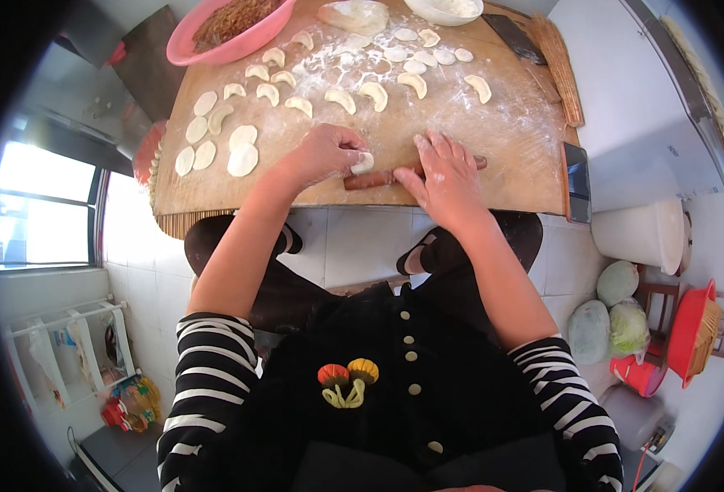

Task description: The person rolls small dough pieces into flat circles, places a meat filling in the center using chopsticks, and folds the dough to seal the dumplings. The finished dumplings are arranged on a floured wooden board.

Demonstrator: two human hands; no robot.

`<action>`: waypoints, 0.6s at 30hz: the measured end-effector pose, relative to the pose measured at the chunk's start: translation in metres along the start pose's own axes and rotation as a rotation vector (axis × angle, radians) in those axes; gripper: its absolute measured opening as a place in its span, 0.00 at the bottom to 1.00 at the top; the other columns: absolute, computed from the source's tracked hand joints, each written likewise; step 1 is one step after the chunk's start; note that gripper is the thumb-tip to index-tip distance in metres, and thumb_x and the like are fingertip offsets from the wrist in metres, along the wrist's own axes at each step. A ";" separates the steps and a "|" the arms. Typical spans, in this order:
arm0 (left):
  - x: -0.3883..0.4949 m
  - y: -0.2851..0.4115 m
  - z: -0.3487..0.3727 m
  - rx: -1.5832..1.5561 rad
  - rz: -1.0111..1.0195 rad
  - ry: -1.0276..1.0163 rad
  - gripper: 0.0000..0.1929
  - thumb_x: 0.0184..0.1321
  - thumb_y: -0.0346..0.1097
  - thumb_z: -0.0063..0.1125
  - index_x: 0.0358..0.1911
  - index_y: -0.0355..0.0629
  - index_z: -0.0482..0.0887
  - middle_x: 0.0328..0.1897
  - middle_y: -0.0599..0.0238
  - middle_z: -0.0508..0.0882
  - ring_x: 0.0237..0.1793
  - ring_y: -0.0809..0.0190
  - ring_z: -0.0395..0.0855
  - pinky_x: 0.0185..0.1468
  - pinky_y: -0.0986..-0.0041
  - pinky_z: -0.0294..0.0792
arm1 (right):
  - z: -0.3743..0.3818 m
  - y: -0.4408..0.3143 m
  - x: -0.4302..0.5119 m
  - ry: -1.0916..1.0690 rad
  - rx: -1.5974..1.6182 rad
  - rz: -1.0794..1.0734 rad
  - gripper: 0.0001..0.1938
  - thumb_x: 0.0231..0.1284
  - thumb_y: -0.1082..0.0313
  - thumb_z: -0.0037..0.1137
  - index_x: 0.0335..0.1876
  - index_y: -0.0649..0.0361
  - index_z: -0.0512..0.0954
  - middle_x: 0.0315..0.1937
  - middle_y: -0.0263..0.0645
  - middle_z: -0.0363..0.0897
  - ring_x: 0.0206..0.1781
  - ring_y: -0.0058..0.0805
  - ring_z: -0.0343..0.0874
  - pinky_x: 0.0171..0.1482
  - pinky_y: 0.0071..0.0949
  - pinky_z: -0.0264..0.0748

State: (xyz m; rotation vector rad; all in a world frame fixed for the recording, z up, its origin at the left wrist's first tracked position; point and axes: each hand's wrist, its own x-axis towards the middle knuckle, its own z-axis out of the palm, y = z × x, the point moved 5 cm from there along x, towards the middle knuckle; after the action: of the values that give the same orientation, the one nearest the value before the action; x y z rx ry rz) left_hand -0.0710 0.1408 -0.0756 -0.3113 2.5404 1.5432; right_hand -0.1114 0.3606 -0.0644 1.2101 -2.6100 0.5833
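Note:
Between the fingers of my left hand (pixel 328 150) is a small dough round (pixel 362 163), its edge close to the rolling pin. My right hand (pixel 447 178) lies palm down across the wooden rolling pin (pixel 371 180), whose two ends show on either side. Both hands are over the front part of a floured wooden board (pixel 509 160). Rolled dough wrappers (pixel 242 160) lie to the left, some overlapping. Several crescent dumplings (pixel 374 96) are spread behind my hands. Smaller flattened dough pieces (pixel 415 66) sit farther back in the flour.
A pink basin (pixel 232 52) of brown filling stands back left. Near the rear edge are a dough lump (pixel 355 16) and a white bowl (pixel 445 11) of flour. A cleaver (pixel 514 37) and straw brush (pixel 557 67) lie at right. A phone (pixel 577 181) is at the board's right edge.

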 end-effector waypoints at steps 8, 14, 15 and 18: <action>0.007 0.042 0.001 0.487 -0.061 0.040 0.14 0.57 0.37 0.62 0.39 0.32 0.88 0.32 0.53 0.88 0.35 0.60 0.86 0.43 0.67 0.76 | 0.030 0.027 0.063 0.044 -0.053 0.048 0.33 0.73 0.44 0.51 0.70 0.67 0.71 0.74 0.57 0.64 0.78 0.54 0.60 0.77 0.48 0.56; 0.003 0.008 0.006 0.209 0.127 0.119 0.12 0.57 0.35 0.62 0.39 0.33 0.87 0.36 0.54 0.89 0.34 0.59 0.86 0.44 0.66 0.76 | 0.000 -0.001 0.009 -0.143 -0.019 0.050 0.34 0.72 0.45 0.52 0.71 0.67 0.70 0.73 0.57 0.65 0.77 0.55 0.62 0.77 0.49 0.56; 0.005 0.002 0.008 0.100 0.093 0.093 0.12 0.57 0.34 0.62 0.39 0.33 0.87 0.37 0.54 0.89 0.35 0.59 0.86 0.44 0.65 0.76 | -0.002 -0.004 0.001 -0.148 -0.034 0.059 0.34 0.72 0.45 0.52 0.71 0.67 0.70 0.73 0.57 0.66 0.77 0.55 0.62 0.77 0.49 0.56; 0.009 -0.007 0.011 -0.030 0.049 0.051 0.11 0.56 0.35 0.63 0.39 0.37 0.88 0.38 0.55 0.90 0.37 0.58 0.87 0.46 0.64 0.77 | 0.005 0.000 0.010 -0.063 -0.050 0.017 0.33 0.72 0.45 0.52 0.70 0.68 0.70 0.72 0.57 0.67 0.76 0.55 0.63 0.77 0.49 0.56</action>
State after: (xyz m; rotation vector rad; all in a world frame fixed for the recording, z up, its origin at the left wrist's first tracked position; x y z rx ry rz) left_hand -0.0777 0.1460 -0.0887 -0.2978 2.5839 1.6119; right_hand -0.1181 0.3519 -0.0658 1.2112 -2.6722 0.4880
